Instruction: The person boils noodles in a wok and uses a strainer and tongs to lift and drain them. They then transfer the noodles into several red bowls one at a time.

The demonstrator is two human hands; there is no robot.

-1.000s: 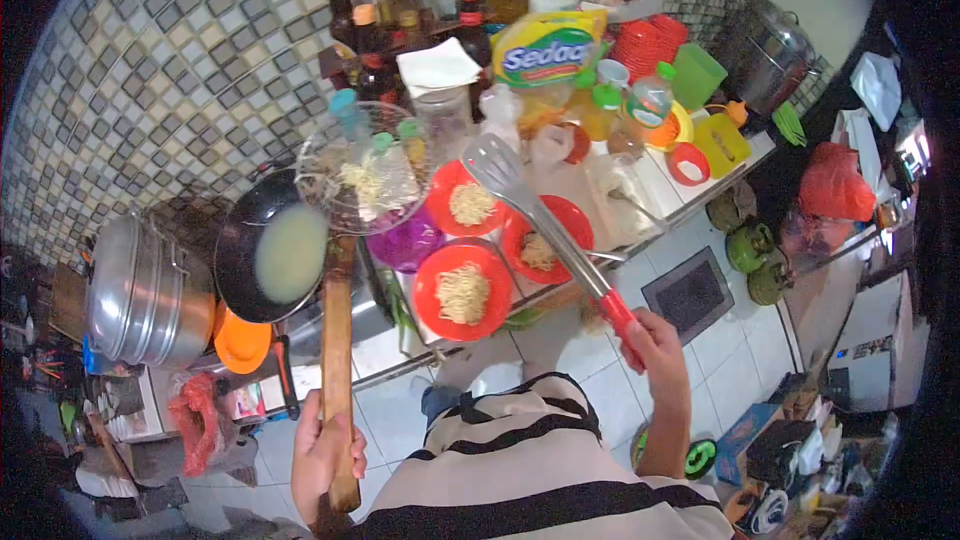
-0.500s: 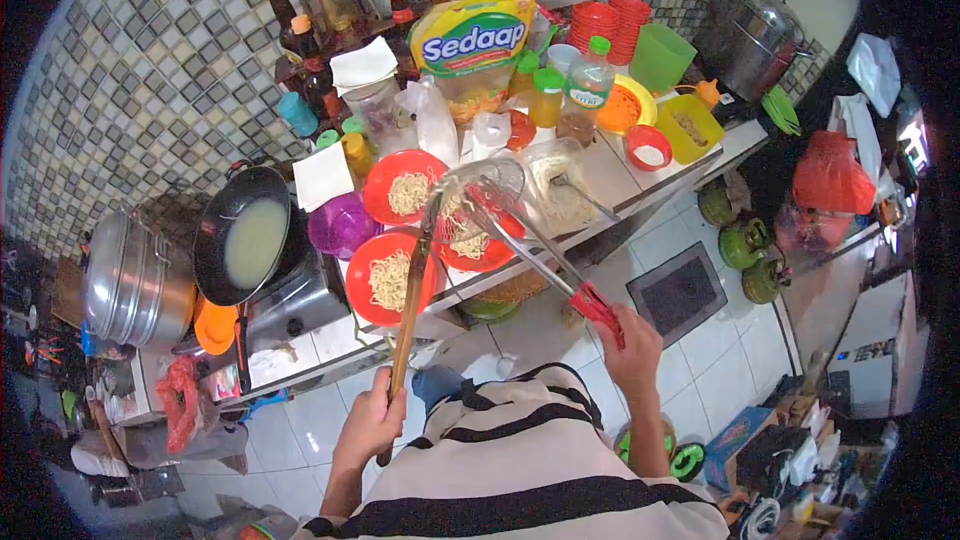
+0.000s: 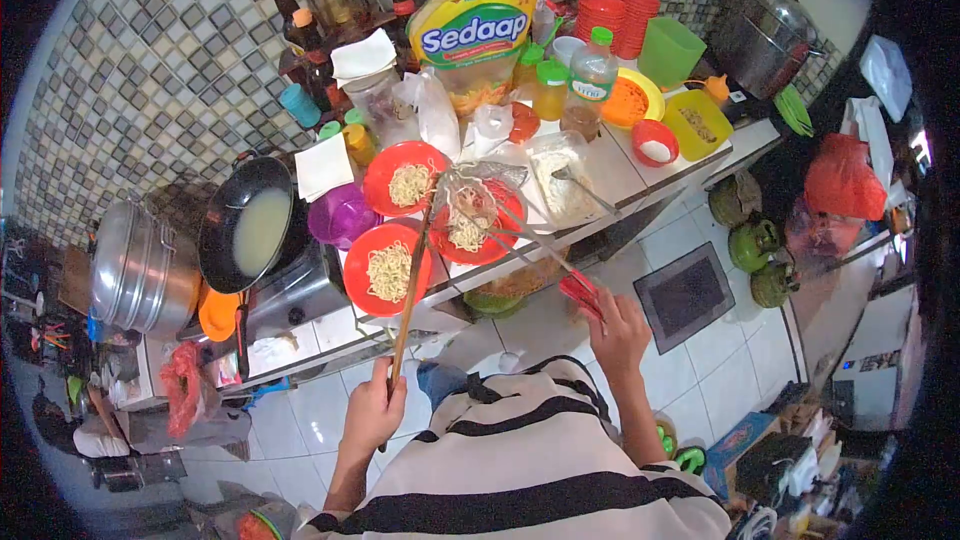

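Observation:
My left hand (image 3: 375, 407) is closed round the wooden handle of a strainer (image 3: 409, 310), whose wire basket hangs over the rear part of the right-hand red plate (image 3: 512, 237). In my right hand (image 3: 618, 328) are metal tongs with a red grip (image 3: 580, 294), their arms reaching to the noodles (image 3: 470, 225) on that plate. Two more red plates hold noodles: one behind (image 3: 376, 183) and one in front (image 3: 355, 285). The tongs' tips are hard to make out among the noodles and mesh.
At the left are a black wok (image 3: 212, 240) with pale liquid and a steel steamer (image 3: 150, 265). A purple bowl (image 3: 335, 217), a tub with white paste (image 3: 563, 180), bottles and a Sedaap bag (image 3: 473, 28) crowd the counter. Gas cylinders (image 3: 755, 243) stand on the floor at the right.
The tongs have moved left and their arms look closer together. My right hand has shifted slightly left and up. The strainer handle stands a little steeper, and the view has shifted slightly.

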